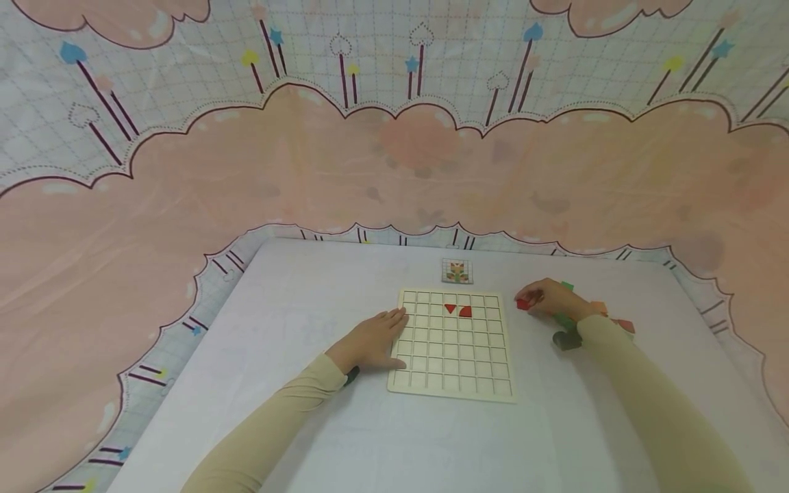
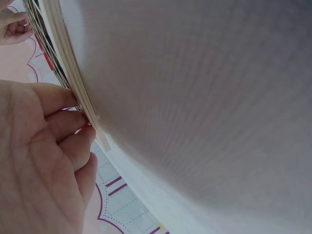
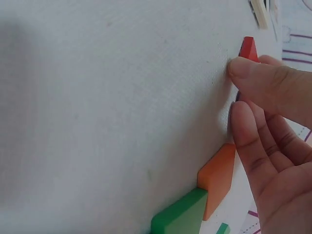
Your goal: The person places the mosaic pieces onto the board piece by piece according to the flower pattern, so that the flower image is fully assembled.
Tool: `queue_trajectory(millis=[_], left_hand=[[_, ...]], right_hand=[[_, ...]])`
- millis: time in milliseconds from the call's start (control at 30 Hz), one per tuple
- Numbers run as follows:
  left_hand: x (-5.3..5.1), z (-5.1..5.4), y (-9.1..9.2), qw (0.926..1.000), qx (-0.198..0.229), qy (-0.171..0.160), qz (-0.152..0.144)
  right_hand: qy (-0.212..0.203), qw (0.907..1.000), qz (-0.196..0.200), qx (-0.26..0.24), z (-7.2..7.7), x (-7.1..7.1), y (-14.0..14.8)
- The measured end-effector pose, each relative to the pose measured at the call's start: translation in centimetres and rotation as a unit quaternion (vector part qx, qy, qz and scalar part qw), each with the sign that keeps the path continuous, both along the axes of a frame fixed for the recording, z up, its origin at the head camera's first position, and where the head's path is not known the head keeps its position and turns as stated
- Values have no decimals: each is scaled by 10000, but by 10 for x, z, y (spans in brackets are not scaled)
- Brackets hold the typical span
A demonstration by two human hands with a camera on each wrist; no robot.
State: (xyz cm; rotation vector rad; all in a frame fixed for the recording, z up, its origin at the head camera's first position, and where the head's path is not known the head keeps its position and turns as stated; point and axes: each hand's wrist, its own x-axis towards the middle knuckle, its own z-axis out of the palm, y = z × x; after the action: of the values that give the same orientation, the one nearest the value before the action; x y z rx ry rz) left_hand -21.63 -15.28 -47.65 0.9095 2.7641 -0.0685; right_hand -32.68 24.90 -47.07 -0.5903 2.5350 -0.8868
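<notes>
A pale wooden grid board lies on the white table. My left hand rests at its left edge, fingers extended, thumb apart; in the left wrist view the fingertips touch the board's side. Near the board's top sit a red triangle and a red piece with one curved side. To the right of the board, my right hand pinches a small red block between thumb and fingers. In the right wrist view that block partly hides behind the thumb.
Coloured blocks lie around and beneath the right wrist, among them an orange block and a green block. A small card with a flower pattern lies beyond the board. Patterned cloth rises behind the table.
</notes>
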Motion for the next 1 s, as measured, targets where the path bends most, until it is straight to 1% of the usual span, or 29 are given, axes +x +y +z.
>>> queue_trajectory(millis=[133, 367, 500, 667, 1000], left_hand=[[0, -1, 0, 10000, -15, 26, -19], [0, -1, -1, 10000, 0, 42, -39], [0, -1, -1, 10000, -15, 39, -57], [0, 0, -1, 10000, 5, 39, -53], [0, -1, -1, 10000, 31, 29, -28]], right_hand=[[142, 9999, 14, -52, -3, -1, 1], [334, 9992, -228, 26, -7, 1, 0], [428, 9988, -217, 30, -7, 1, 0], [416, 9990, -136, -13, -5, 1, 0], [222, 9997, 60, 90, 0, 2, -4]])
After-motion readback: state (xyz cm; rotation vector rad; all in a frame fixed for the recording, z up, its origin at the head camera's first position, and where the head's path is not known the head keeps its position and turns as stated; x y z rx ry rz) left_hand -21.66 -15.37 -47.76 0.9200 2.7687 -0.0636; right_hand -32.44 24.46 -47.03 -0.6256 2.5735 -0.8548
